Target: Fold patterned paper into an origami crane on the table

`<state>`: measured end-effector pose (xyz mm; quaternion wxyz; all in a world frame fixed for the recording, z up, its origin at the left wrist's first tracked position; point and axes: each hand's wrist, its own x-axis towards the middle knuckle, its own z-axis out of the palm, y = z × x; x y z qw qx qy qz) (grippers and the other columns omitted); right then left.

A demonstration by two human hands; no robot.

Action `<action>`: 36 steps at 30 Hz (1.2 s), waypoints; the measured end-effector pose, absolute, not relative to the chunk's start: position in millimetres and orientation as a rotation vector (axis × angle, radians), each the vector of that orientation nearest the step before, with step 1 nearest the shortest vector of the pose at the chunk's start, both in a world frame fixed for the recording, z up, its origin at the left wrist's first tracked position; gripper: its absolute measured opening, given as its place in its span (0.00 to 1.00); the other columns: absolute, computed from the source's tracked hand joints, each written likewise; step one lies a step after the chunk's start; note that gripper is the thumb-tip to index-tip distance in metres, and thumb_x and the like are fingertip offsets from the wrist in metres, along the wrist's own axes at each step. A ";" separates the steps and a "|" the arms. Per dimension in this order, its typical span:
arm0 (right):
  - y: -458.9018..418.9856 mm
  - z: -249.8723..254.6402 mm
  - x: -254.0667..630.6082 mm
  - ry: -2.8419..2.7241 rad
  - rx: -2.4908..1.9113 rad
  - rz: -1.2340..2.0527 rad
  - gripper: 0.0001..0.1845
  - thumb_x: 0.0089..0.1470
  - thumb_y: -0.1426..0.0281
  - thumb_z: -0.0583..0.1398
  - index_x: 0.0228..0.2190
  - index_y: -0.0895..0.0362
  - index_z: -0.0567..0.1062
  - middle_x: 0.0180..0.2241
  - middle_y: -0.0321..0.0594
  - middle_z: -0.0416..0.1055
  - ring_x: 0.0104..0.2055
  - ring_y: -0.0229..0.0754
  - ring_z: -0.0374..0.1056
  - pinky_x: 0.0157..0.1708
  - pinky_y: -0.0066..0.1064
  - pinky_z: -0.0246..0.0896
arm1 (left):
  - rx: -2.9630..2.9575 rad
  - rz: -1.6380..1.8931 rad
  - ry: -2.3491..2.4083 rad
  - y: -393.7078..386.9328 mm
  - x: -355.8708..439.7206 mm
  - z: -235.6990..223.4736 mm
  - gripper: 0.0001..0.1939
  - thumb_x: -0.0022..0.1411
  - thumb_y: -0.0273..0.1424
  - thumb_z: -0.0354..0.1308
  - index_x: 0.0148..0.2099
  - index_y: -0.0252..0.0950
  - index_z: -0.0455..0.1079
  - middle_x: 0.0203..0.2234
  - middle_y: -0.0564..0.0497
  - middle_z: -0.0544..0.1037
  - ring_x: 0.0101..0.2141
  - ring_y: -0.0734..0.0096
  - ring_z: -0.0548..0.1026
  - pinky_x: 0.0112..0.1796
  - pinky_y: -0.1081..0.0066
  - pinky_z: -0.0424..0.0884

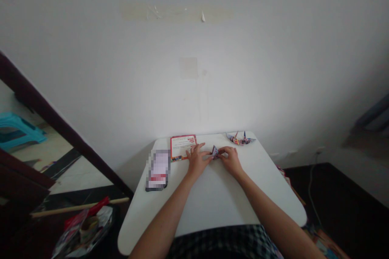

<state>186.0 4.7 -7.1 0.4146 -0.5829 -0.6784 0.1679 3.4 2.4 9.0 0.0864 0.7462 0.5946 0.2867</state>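
Head view showed both bare hands meeting over a white table [219, 202], with a small piece of folded paper [215, 152] between them, patterned and standing up to a point. It was toward the far half of the table, right of a printed card [183, 145]. The left hand [199, 161] had its thumb and index finger together on the left side of the paper, while its other fingers were spread apart over the card's right edge; whether they touched the card could not be told. The right hand [231, 161] had its thumb and fingertips clamped on the paper's right side, the remaining fingers curled in.

Near the table's far right corner lay a larger folded shape [240, 141] of colourful printed paper, with pointed tips rising from it; whether it was one piece or two was unclear. A phone-like object [158, 170], blurred into blocks, lay near the left edge, just beside the card. Checked cloth [225, 243] covered the person's lap at the near edge. Beyond the table rose a pale wall [273, 56], and a blue stool [21, 129] showed at far left
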 end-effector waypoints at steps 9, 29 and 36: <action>7.5 -12.6 186.0 -1.751 -1.482 0.340 0.12 0.49 0.64 0.63 0.38 0.52 0.78 0.43 0.43 0.76 0.53 0.50 0.65 0.57 0.45 0.48 | 2.207 0.915 1.762 3.4 2.9 8.8 0.06 0.56 0.38 0.65 0.38 0.49 0.80 0.60 0.55 0.67 0.61 0.54 0.57 0.61 0.41 0.48; 6.0 -11.5 184.6 -1.689 -1.413 0.538 0.19 0.51 0.62 0.61 0.45 0.52 0.72 0.35 0.37 0.80 0.52 0.49 0.70 0.62 0.59 0.33 | 2.208 0.963 1.726 3.5 3.7 7.2 0.04 0.58 0.37 0.63 0.36 0.49 0.79 0.60 0.56 0.68 0.61 0.53 0.58 0.60 0.36 0.46; 4.8 -9.2 183.4 -1.736 -1.465 0.501 0.16 0.51 0.62 0.61 0.43 0.50 0.77 0.35 0.39 0.80 0.53 0.50 0.68 0.62 0.58 0.35 | 2.200 0.878 1.754 3.8 4.2 8.3 0.05 0.58 0.39 0.63 0.37 0.49 0.79 0.60 0.56 0.68 0.62 0.52 0.57 0.60 0.36 0.46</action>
